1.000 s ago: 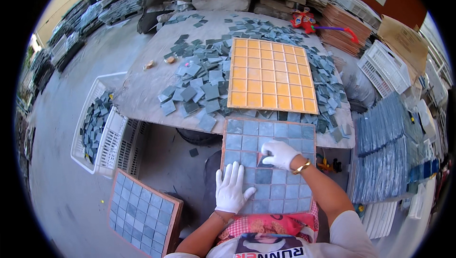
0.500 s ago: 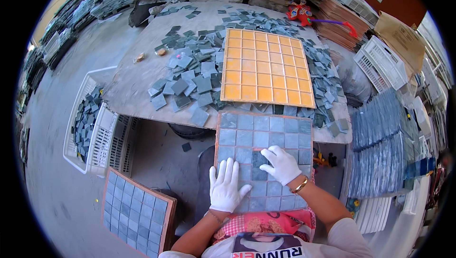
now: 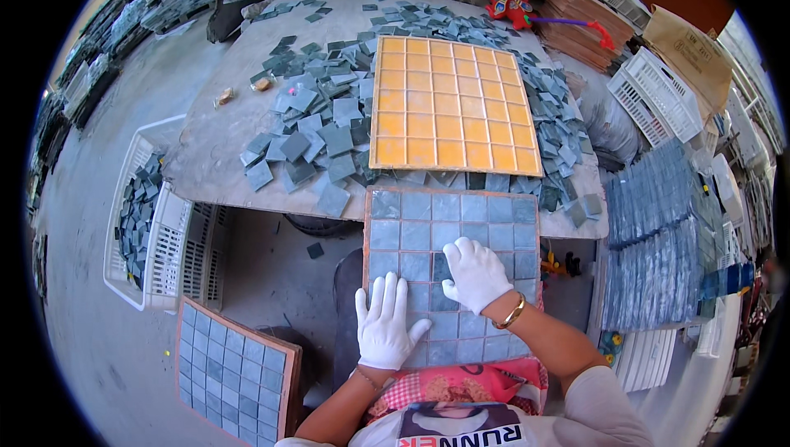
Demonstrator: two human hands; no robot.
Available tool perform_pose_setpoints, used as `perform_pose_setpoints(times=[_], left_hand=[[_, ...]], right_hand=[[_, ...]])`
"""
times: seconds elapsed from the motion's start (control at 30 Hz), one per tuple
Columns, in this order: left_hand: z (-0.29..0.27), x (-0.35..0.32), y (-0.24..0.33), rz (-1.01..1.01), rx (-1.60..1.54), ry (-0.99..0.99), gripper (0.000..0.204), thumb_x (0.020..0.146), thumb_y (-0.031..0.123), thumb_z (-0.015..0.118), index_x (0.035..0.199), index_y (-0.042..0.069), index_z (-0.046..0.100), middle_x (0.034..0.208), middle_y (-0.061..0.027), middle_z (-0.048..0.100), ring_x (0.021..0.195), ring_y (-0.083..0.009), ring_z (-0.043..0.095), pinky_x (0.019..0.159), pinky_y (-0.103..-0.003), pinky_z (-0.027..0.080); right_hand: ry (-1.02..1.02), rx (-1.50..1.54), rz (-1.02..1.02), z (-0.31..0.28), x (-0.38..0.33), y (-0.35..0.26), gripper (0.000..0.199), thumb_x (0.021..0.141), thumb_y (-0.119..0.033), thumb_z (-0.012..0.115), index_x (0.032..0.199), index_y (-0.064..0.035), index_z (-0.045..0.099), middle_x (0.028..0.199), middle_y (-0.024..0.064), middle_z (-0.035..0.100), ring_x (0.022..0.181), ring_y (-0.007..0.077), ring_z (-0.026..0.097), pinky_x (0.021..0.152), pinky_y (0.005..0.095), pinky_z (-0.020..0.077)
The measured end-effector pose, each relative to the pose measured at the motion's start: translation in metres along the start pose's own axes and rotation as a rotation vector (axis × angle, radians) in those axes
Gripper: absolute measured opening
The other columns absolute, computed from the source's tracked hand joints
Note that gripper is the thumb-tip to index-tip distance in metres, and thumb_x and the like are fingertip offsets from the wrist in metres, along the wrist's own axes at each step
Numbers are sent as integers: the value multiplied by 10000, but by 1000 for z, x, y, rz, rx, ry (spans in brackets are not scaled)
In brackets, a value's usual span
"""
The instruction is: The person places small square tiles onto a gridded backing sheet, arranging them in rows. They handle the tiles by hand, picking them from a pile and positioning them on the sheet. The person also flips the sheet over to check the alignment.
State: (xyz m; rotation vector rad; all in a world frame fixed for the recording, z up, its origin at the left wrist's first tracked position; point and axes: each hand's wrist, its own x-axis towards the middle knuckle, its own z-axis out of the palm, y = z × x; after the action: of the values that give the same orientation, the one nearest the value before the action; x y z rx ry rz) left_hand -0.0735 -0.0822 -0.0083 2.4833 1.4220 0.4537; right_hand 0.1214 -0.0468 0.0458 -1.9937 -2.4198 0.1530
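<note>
In front of me a panel (image 3: 415,237) of square blue-grey stone tiles in a reddish frame rests at my lap, its far end by the table edge. My left hand (image 3: 383,319), in a white glove, lies flat on its left side with fingers stretched out. The gloved right hand (image 3: 476,273) is over the middle, its thumb and fingers bent about a darker stone tile (image 3: 441,266), partly hidden beneath them. Beyond the panel, a yellow grid tray (image 3: 457,106) with pale ribs sits on top of loose tiles (image 3: 336,138).
The stone-topped table (image 3: 218,147) carries scattered tiles and a red toy (image 3: 510,9). At left stand a white crate (image 3: 169,237) of tiles and a stack of finished-looking tile panels (image 3: 234,365). Wrapped tile stacks (image 3: 654,233) and white crates (image 3: 658,101) stand at right.
My right hand has pushed the darker tile slightly away from me, and the reddish gap above it has closed. The left hand stays flat. The whole view has shifted a little.
</note>
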Motion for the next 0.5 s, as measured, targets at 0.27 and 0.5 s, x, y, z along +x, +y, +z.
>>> perform_pose_setpoints(times=[0.27,0.5], left_hand=[[-4,10,8,66,-57,-11,763,803,472,619,1361,-11,426,1415,-197,417,1334,-353,355,1098,-548,189],[15,67,33,333,-134,-80,755,796,428,634,1396,34,398,1453,-126,399,1345,-281,359,1106,-503,221]], right_hand=[[124,329,-80,13,0,33,343,780,-215,696,1056,-43,585,973,112,619,898,242,637,726,339,535],[362,850,362,17,-39,71,256,833,-120,652,1074,-33,637,920,123,685,833,222,678,716,297,531]])
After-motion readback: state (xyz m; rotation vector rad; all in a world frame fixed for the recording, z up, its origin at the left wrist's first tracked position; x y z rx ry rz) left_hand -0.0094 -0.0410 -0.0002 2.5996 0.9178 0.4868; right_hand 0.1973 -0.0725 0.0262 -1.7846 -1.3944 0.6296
